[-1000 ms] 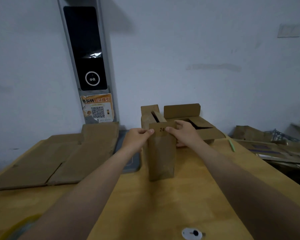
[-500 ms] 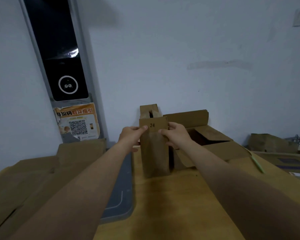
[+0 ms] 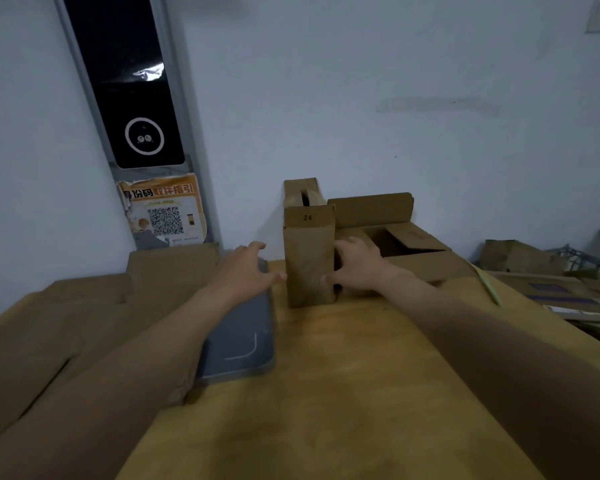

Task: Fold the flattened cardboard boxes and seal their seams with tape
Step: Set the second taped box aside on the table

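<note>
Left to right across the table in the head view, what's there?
Flattened brown cardboard sheets, grey flat tray, tall brown cardboard box marked 24, low open brown cardboard box, thin green pen.
</note>
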`<state>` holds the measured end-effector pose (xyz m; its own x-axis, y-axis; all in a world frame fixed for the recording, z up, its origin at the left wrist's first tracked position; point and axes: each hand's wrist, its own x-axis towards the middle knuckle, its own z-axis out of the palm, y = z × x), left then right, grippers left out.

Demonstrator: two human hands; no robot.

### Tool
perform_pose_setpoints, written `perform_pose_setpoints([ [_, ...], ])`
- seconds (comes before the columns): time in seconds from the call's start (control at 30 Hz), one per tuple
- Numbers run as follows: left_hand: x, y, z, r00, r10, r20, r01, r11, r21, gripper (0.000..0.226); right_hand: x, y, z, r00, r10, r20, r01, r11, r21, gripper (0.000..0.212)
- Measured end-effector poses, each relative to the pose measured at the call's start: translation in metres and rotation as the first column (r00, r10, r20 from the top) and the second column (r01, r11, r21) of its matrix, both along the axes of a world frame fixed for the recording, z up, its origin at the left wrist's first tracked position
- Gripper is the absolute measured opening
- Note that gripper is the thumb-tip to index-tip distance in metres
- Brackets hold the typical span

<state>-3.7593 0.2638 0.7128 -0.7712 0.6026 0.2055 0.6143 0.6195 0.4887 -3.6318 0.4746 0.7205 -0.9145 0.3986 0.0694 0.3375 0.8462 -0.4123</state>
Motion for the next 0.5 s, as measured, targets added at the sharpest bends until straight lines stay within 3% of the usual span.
perform_pose_setpoints([
  [0.27,0.111,-0.092,-0.010,0.969,-0.099,-0.228,0.031,0.958,-0.284,0.082,0.106,-0.083,-0.014,0.999,0.018,0.050,-0.018,1.000,-0.008,0.089],
  [0.4,0.191,-0.119,-0.033,0.970,-0.159,-0.187,0.085,0.933,-0.350,0.079,0.193,-0.116,-0.037,0.999,0.002,0.034,0.001,0.995,-0.100,0.077],
  [0.5,0.240,-0.128,-0.056,0.976,-0.177,-0.127,0.112,0.908,-0.404,0.078,0.249,-0.130,-0.054,0.993,0.025,0.118,-0.013,0.995,-0.102,0.065],
])
